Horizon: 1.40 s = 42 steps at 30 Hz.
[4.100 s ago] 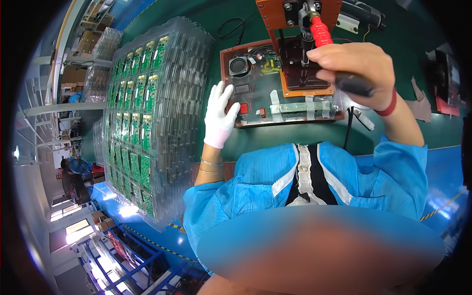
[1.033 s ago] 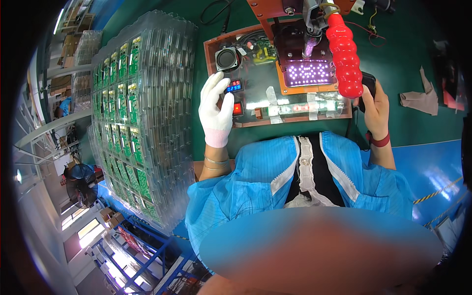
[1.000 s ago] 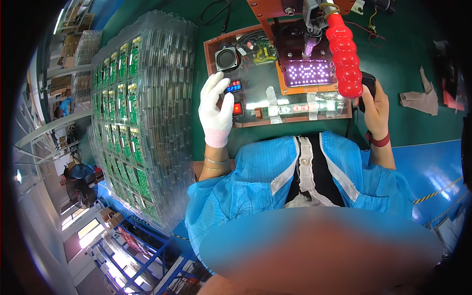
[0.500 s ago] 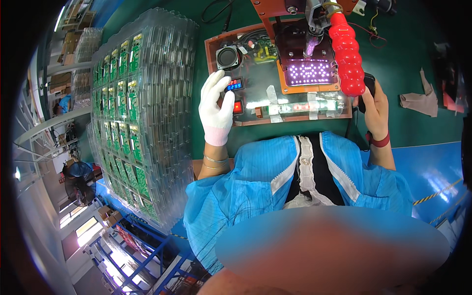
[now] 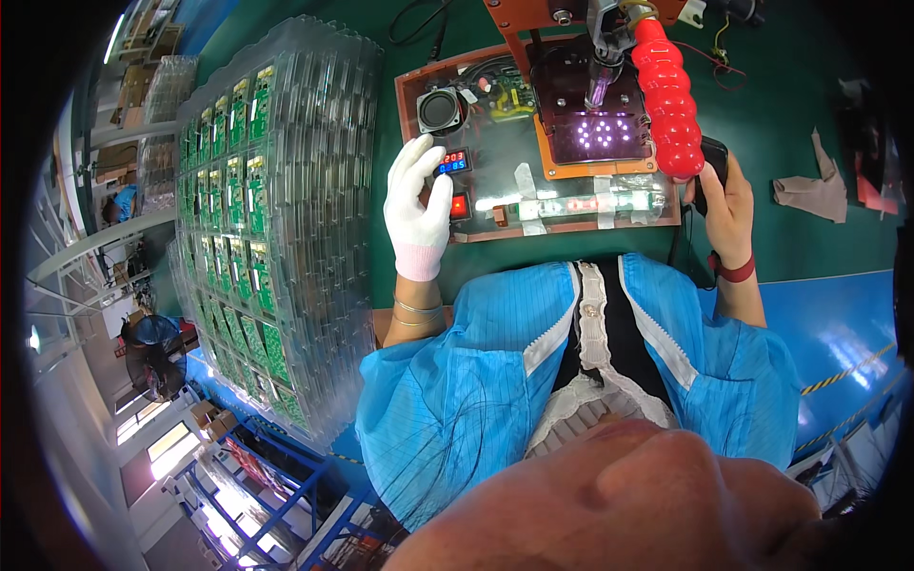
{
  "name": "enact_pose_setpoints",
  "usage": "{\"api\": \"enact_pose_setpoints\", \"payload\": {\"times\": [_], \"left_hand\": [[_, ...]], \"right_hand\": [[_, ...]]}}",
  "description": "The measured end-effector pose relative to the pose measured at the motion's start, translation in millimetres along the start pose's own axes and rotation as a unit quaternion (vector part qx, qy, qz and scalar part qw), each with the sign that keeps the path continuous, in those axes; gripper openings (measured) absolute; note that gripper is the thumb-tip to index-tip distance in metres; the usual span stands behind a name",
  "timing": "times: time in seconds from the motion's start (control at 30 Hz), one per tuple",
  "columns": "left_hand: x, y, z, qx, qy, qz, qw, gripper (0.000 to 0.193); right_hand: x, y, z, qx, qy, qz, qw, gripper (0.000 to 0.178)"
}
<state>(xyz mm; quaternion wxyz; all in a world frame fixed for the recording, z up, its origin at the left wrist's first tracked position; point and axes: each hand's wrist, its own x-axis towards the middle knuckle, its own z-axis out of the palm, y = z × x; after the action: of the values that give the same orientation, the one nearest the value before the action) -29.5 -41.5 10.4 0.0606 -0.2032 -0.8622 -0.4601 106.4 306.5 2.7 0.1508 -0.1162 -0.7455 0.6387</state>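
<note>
My left hand (image 5: 417, 211), in a white glove, rests at the left end of a clear-topped test box (image 5: 505, 207). Its fingers are apart and hold nothing; they lie beside a small digital meter (image 5: 454, 163) and a red lit switch (image 5: 461, 206). My bare right hand (image 5: 729, 217) is wrapped round a black handheld object (image 5: 714, 164), whose kind I cannot make out. Just left of that hand hangs a red beaded clamp handle (image 5: 666, 105). Under the clamp, a dark display panel (image 5: 571, 150) on an orange base (image 5: 548, 157) shows a cluster of white-violet lights.
Tall stacked clear trays (image 5: 324, 190) with green circuit boards stand to my left. A round speaker (image 5: 440, 110) sits in the box. A beige cloth (image 5: 817, 186) lies on the green mat (image 5: 781, 247) at right. Behind at left are a fan and blue racks (image 5: 286, 504).
The panel's lights have gone from a wide lit pattern to a smaller cluster, and the meter's digits differ. The red handle has shifted very slightly left and up. Both hands stay practically in place.
</note>
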Motion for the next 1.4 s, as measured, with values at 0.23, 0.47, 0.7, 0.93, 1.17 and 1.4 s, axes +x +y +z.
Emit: {"api": "enact_pose_setpoints", "payload": {"times": [0.23, 0.47, 0.7, 0.93, 1.17, 1.4], "left_hand": [[-0.3, 0.9, 0.3, -0.008, 0.002, 0.000, 1.000, 0.040], [-0.5, 0.4, 0.4, -0.013, 0.004, -0.006, 1.000, 0.039], [-0.3, -0.6, 0.9, -0.018, 0.007, -0.001, 1.000, 0.039], [-2.0, -2.7, -1.3, -0.023, 0.011, 0.006, 1.000, 0.039], [-1.5, -1.0, 1.8, -0.032, 0.011, 0.005, 0.999, 0.039], [-2.3, -2.6, -1.0, -0.022, 0.010, 0.005, 1.000, 0.039]], "right_hand": [[-1.1, 0.6, 0.1, 0.008, 0.008, -0.001, 1.000, 0.024], [-2.0, 0.7, -0.1, 0.006, 0.009, 0.003, 1.000, 0.024], [-7.4, -1.5, -2.8, 0.018, -0.020, 0.033, 0.999, 0.027], [-16.4, -14.1, -18.9, 0.019, -0.223, 0.083, 0.971, 0.036], [-5.1, -2.8, -27.4, 0.210, -0.109, 0.189, 0.953, 0.047], [9.1, -11.3, -18.4, 0.300, 0.033, 0.154, 0.941, 0.053]]}}
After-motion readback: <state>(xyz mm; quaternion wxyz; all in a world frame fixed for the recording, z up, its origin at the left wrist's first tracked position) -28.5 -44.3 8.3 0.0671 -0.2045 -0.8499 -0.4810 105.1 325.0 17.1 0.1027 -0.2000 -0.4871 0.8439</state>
